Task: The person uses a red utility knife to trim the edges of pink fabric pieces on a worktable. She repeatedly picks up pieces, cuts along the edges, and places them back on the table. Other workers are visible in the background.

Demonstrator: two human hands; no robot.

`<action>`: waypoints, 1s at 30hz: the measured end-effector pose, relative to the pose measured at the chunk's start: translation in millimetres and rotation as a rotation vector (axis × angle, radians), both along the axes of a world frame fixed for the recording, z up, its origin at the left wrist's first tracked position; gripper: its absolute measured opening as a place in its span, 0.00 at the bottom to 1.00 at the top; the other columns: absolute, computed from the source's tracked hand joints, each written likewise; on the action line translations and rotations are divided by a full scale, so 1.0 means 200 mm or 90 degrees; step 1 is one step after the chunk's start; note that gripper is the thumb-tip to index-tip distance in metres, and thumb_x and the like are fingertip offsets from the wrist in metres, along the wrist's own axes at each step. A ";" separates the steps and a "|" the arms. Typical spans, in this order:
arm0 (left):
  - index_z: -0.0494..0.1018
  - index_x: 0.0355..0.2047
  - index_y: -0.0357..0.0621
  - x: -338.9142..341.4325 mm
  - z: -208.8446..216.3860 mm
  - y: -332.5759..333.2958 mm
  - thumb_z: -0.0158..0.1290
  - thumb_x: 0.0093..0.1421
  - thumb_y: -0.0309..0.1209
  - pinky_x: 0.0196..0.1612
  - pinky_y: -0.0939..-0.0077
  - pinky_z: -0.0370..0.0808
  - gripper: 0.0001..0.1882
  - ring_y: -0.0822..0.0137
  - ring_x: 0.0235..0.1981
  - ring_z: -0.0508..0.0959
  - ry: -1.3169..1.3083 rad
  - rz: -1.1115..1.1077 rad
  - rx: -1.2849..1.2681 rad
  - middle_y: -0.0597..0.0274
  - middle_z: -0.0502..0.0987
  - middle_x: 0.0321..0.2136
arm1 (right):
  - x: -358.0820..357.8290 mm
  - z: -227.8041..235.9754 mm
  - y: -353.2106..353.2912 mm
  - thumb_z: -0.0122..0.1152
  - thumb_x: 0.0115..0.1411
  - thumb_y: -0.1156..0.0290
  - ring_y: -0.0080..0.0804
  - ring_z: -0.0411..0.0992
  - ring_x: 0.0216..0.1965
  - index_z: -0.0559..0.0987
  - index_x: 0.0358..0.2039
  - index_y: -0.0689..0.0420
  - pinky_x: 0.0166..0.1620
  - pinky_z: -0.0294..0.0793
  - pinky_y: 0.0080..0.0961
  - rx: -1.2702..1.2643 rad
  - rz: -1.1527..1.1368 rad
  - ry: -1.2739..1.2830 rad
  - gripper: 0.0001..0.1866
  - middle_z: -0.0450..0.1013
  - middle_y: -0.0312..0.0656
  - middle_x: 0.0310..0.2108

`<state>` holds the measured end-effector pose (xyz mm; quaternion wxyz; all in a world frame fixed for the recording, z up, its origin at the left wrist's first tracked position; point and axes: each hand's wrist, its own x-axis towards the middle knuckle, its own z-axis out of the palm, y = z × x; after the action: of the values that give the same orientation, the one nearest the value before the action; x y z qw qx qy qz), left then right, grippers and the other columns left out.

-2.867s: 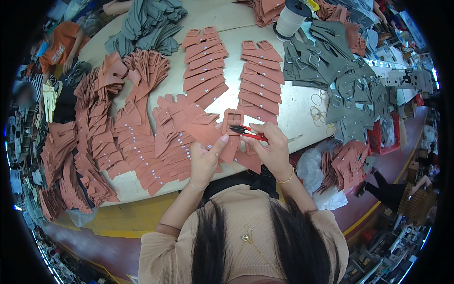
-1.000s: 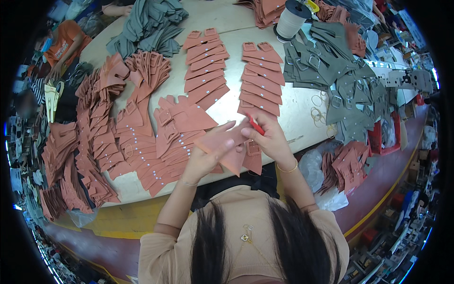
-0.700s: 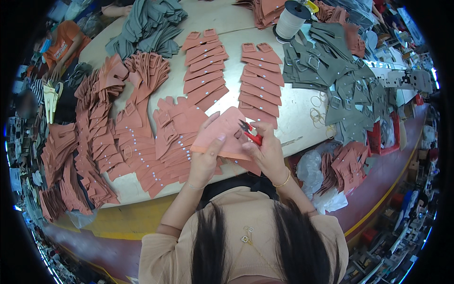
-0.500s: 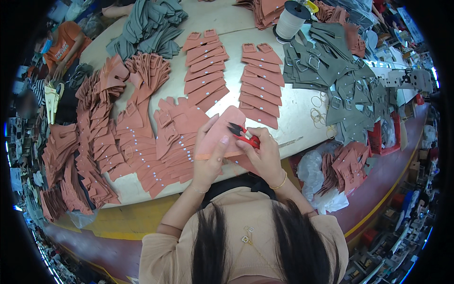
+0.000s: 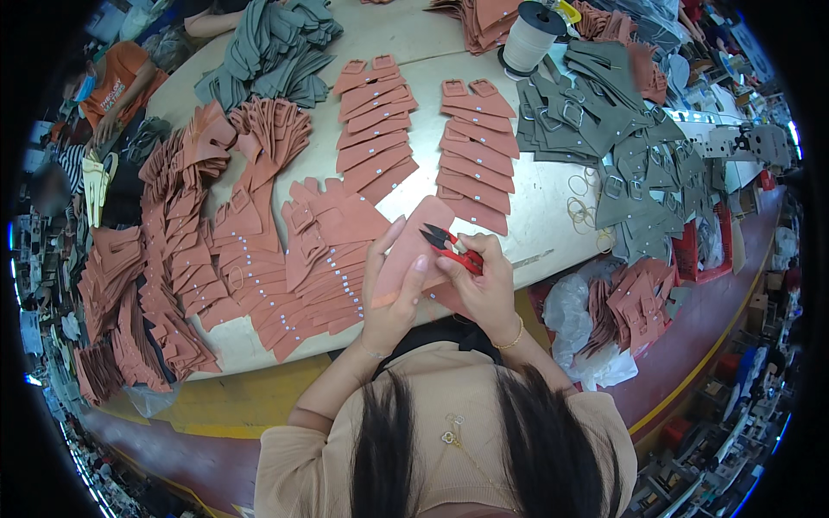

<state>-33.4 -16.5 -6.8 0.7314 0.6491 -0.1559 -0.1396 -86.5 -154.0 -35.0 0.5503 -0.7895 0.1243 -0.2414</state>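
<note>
A salmon-pink leather piece [image 5: 413,246] is gripped in my left hand [image 5: 395,293], its rounded end pointing up and away from me. My right hand [image 5: 485,289] holds small red-handled thread snips [image 5: 456,250], their dark blades parted at the right edge of the piece. Whether the blades touch it I cannot tell. Beyond my hands lie two overlapping rows of buckle-ended pink pieces, a left row [image 5: 376,129] and a right row [image 5: 475,164]. Close by on the left, more pink pieces [image 5: 319,259] with small white tags are fanned out.
Dark green buckled pieces [image 5: 604,129] are heaped at the right, beside rubber bands [image 5: 583,203] and a thread spool [image 5: 533,39]. Green strips [image 5: 272,52] lie at the far left. Past the table's right edge are a plastic bag [image 5: 570,315] and a red crate [image 5: 699,246]. Someone in orange [image 5: 125,82] sits far left.
My left hand has turned the pink piece so it shows narrower, and moved slightly right. The snips have shifted a little right and toward me, drawing back from the middle of the piece.
</note>
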 end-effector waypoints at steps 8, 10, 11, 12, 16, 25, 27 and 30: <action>0.52 0.63 0.33 -0.03 -0.01 -0.03 0.45 0.66 0.21 0.57 0.72 0.68 0.26 0.63 0.57 0.70 0.036 -0.020 -0.066 0.48 0.64 0.56 | 0.02 0.02 0.00 0.70 0.54 0.69 0.33 0.70 0.24 0.72 0.37 0.62 0.29 0.71 0.26 -0.024 -0.003 -0.011 0.17 0.73 0.45 0.26; 0.51 0.64 0.33 -0.03 -0.03 -0.03 0.46 0.66 0.21 0.57 0.72 0.68 0.27 0.63 0.56 0.70 0.008 -0.020 -0.041 0.48 0.65 0.56 | 0.03 0.02 0.00 0.70 0.54 0.69 0.33 0.70 0.24 0.72 0.36 0.62 0.29 0.71 0.25 -0.031 -0.005 -0.001 0.17 0.73 0.45 0.25; 0.51 0.64 0.33 -0.02 -0.04 -0.03 0.46 0.66 0.21 0.57 0.73 0.68 0.28 0.63 0.56 0.70 -0.007 -0.021 -0.029 0.48 0.65 0.56 | 0.03 0.02 0.00 0.70 0.54 0.69 0.33 0.71 0.24 0.72 0.36 0.62 0.29 0.71 0.25 -0.026 -0.006 0.006 0.17 0.73 0.46 0.25; 0.52 0.64 0.34 -0.01 -0.05 -0.02 0.46 0.66 0.22 0.57 0.72 0.68 0.27 0.64 0.55 0.70 -0.028 -0.019 -0.001 0.49 0.65 0.55 | 0.03 0.02 0.00 0.70 0.54 0.69 0.34 0.71 0.24 0.72 0.36 0.62 0.30 0.71 0.25 -0.021 -0.003 0.007 0.16 0.73 0.46 0.25; 0.55 0.62 0.33 0.01 -0.06 -0.02 0.47 0.66 0.23 0.56 0.73 0.68 0.26 0.66 0.55 0.70 -0.070 -0.011 0.074 0.50 0.65 0.56 | 0.03 0.00 -0.01 0.70 0.55 0.69 0.31 0.71 0.25 0.72 0.35 0.62 0.31 0.72 0.25 0.071 -0.009 0.029 0.15 0.73 0.45 0.26; 0.56 0.63 0.34 0.06 -0.04 0.00 0.45 0.69 0.38 0.63 0.63 0.63 0.27 0.58 0.60 0.67 0.325 -0.019 -0.215 0.51 0.65 0.59 | 0.05 -0.06 -0.05 0.65 0.61 0.64 0.17 0.62 0.23 0.68 0.41 0.62 0.28 0.66 0.16 0.208 -0.014 -0.043 0.18 0.69 0.35 0.28; 0.55 0.63 0.34 0.10 -0.05 0.01 0.43 0.70 0.41 0.65 0.58 0.61 0.29 0.54 0.62 0.65 0.476 -0.021 -0.399 0.49 0.64 0.60 | 0.03 -0.06 -0.08 0.64 0.62 0.64 0.16 0.63 0.22 0.67 0.43 0.62 0.27 0.66 0.17 0.240 0.013 -0.014 0.19 0.69 0.35 0.28; 0.54 0.64 0.35 0.15 -0.04 0.04 0.40 0.70 0.45 0.67 0.51 0.57 0.31 0.51 0.64 0.61 0.571 -0.052 -0.511 0.47 0.62 0.62 | -0.01 -0.05 -0.10 0.65 0.61 0.64 0.16 0.65 0.22 0.69 0.42 0.63 0.26 0.68 0.19 0.187 0.027 0.042 0.19 0.71 0.37 0.26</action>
<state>-3.9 -9.2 -15.0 0.9076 0.1939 0.1025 -0.3580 -88.6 -173.5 -45.8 0.6606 -0.7105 0.1597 -0.1828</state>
